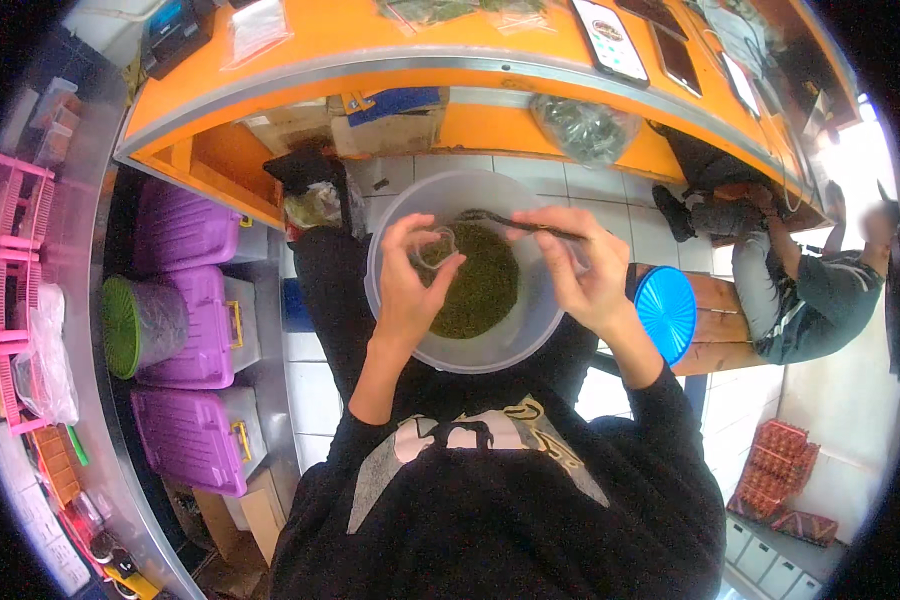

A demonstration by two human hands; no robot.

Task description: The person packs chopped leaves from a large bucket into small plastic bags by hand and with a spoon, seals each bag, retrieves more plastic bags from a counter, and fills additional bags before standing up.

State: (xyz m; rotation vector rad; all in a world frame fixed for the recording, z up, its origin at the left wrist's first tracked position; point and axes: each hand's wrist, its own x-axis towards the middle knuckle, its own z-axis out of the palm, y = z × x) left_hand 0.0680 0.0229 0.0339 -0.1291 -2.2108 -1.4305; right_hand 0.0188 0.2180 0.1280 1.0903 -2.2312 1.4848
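Note:
My left hand (409,289) pinches a small clear plastic pouch or cup (436,251), its round mouth held apart between thumb and fingers. In my right hand (592,274) is a black plastic spoon or fork (521,223), its head pointing left toward that mouth. What the head carries is too small to tell. Both hands are over a large translucent plastic tub (544,319) between my legs. Finely crushed dry green flakes (474,296) cover its bottom.
An orange counter (330,34) in front carries a smartphone (609,41) and clear bags. At right, a blue lid (666,315) rests on a wooden bench (720,322) where a person (817,292) sits. Purple-lidded boxes (191,326) and a green-lidded container (146,326) stand left.

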